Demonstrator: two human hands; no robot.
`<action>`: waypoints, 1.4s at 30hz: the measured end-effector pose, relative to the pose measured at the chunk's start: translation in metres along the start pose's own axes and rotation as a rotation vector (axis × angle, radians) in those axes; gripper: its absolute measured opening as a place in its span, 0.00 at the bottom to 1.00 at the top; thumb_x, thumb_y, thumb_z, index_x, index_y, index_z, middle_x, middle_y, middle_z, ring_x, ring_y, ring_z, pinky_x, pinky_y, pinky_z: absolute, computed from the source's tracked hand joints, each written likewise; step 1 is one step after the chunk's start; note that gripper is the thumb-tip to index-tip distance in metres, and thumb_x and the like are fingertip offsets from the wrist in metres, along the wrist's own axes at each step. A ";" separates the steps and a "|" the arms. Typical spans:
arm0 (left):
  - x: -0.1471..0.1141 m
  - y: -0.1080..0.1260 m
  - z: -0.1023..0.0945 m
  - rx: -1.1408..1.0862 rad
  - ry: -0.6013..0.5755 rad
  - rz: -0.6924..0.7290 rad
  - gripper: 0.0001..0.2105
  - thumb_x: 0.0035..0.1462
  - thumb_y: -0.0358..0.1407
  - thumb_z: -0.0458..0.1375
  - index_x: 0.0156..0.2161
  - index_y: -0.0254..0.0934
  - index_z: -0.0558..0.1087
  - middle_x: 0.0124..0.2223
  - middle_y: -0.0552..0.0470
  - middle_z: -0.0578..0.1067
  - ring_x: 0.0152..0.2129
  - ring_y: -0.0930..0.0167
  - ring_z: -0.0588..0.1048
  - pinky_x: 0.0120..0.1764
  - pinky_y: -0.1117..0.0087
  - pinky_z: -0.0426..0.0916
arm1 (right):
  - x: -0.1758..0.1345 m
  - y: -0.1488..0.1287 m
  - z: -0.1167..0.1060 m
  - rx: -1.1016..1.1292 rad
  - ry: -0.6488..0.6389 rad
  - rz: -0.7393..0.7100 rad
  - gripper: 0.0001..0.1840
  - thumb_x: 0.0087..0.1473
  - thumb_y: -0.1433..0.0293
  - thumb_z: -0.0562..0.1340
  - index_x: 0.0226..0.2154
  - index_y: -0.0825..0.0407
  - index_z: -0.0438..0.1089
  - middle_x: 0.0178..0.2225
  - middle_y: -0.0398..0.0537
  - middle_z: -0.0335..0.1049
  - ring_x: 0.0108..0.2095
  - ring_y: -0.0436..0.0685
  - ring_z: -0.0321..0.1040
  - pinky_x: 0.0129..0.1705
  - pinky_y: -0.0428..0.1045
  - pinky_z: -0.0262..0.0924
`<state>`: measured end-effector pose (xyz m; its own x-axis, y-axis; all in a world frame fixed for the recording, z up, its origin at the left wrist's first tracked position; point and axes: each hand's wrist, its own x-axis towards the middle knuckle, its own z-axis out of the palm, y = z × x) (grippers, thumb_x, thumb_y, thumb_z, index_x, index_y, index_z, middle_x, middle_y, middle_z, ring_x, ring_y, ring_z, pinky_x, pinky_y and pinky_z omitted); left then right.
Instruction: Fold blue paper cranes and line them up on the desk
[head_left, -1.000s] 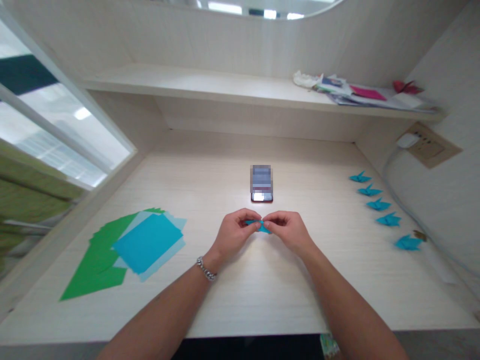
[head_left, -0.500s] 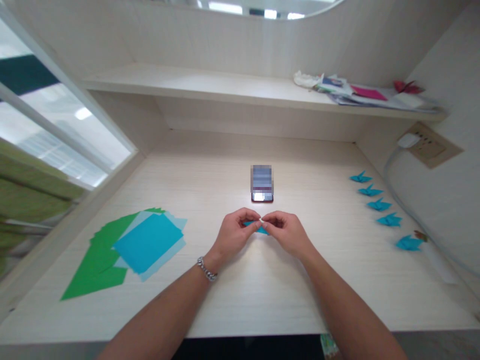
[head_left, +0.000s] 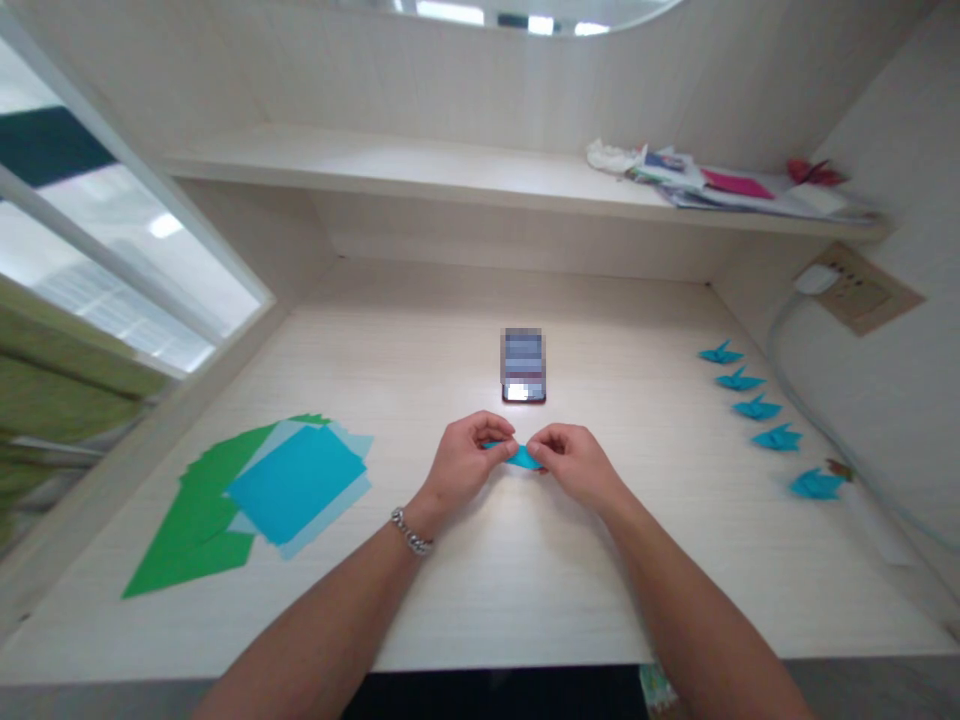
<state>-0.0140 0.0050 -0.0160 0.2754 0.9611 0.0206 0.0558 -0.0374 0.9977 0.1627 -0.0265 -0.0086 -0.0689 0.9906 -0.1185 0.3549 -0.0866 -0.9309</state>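
Note:
Between my two hands is a small folded piece of blue paper (head_left: pixel 524 458), held just above the desk. My left hand (head_left: pixel 471 456) pinches its left part between thumb and fingers, which hide that end. The fingers of my right hand (head_left: pixel 571 459) are closed on its right end. The paper's middle shows in the gap between the thumbs. Several blue origami cranes (head_left: pixel 757 407) stand in a row along the right side of the desk. At the left lie square blue paper sheets (head_left: pixel 300 485), fanned over green paper sheets (head_left: pixel 184 520).
A phone (head_left: pixel 523 365) lies just beyond my hands. The right wall has a socket (head_left: pixel 859 290) with a white cable (head_left: pixel 799 395) running down beside the cranes. Papers (head_left: pixel 739 188) are piled on the shelf (head_left: pixel 420 170) above the desk (head_left: pixel 480 610).
My fingertips have moved a little apart, so more of the blue paper's middle shows between them. Both hands keep hold of it.

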 end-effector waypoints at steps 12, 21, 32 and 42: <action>0.002 0.000 -0.002 -0.035 -0.031 -0.031 0.08 0.47 0.29 0.63 0.35 0.32 0.75 0.30 0.48 0.78 0.27 0.70 0.76 0.32 0.70 0.71 | 0.001 0.004 -0.002 -0.046 -0.007 -0.054 0.07 0.50 0.69 0.59 0.27 0.54 0.73 0.24 0.45 0.72 0.26 0.52 0.67 0.28 0.46 0.59; 0.000 0.002 0.001 0.005 -0.070 -0.002 0.13 0.51 0.31 0.62 0.43 0.33 0.74 0.33 0.48 0.78 0.29 0.70 0.76 0.34 0.70 0.71 | 0.004 0.008 0.000 0.083 -0.015 -0.046 0.08 0.48 0.66 0.63 0.28 0.54 0.74 0.26 0.45 0.73 0.27 0.52 0.68 0.31 0.47 0.62; -0.003 -0.003 0.013 -0.101 -0.014 -0.028 0.09 0.49 0.35 0.65 0.35 0.33 0.73 0.32 0.48 0.78 0.28 0.70 0.76 0.33 0.70 0.72 | 0.007 0.001 0.014 0.465 0.262 -0.011 0.13 0.45 0.62 0.67 0.32 0.53 0.74 0.28 0.47 0.75 0.29 0.55 0.72 0.33 0.51 0.68; -0.004 0.003 0.012 -0.005 0.130 -0.020 0.09 0.49 0.37 0.64 0.33 0.33 0.77 0.29 0.48 0.79 0.25 0.70 0.76 0.31 0.70 0.72 | -0.004 -0.004 0.024 0.326 0.376 -0.130 0.13 0.48 0.65 0.65 0.36 0.54 0.74 0.35 0.50 0.77 0.35 0.57 0.74 0.40 0.52 0.69</action>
<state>-0.0039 -0.0026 -0.0133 0.1477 0.9890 0.0089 0.0556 -0.0173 0.9983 0.1390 -0.0322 -0.0129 0.2685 0.9598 0.0821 0.0522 0.0706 -0.9961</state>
